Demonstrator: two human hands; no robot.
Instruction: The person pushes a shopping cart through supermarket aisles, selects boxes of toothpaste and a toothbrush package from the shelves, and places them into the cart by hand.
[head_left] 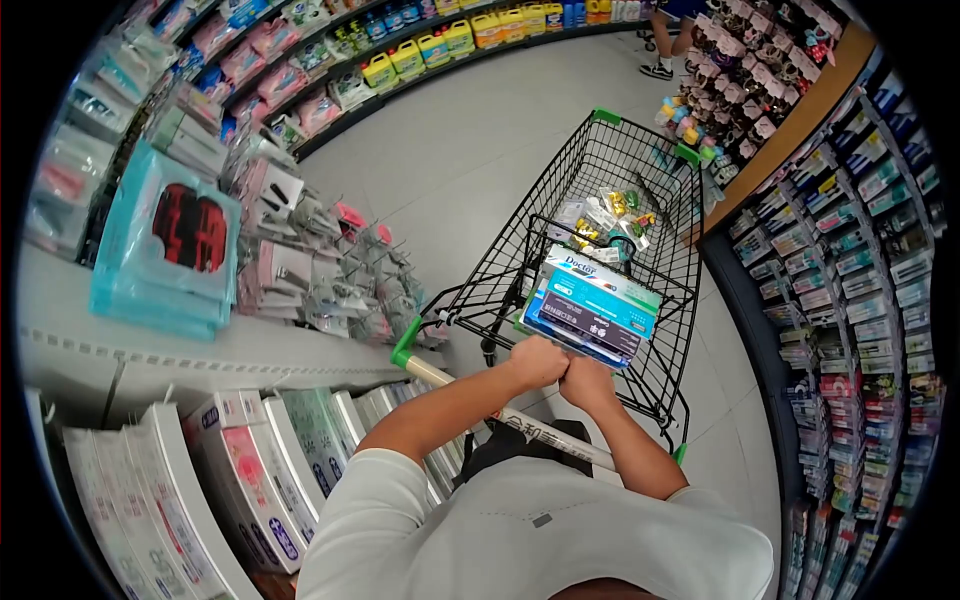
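From the fingers (545, 358), the way at 12 o'clock is blocked by the stacked boxes (590, 305). Beyond them, room is left inside the wire basket (540, 215), over loose packets (615, 212). Sideways reach is fenced by its mesh walls. Beneath the forearms (440, 410), at 7 o'clock, passage is crossed by the handle (545, 432). Past the basket at 11 o'clock, open floor (450, 150) is bounded by the curved shelf (420, 60). At 10 o'clock, space is narrowed by packs on projecting hooks (330, 260); at 8 o'clock, by upright cartons (255, 480). At 3 o'clock, only a floor strip is left before the hanging rack (850, 300).
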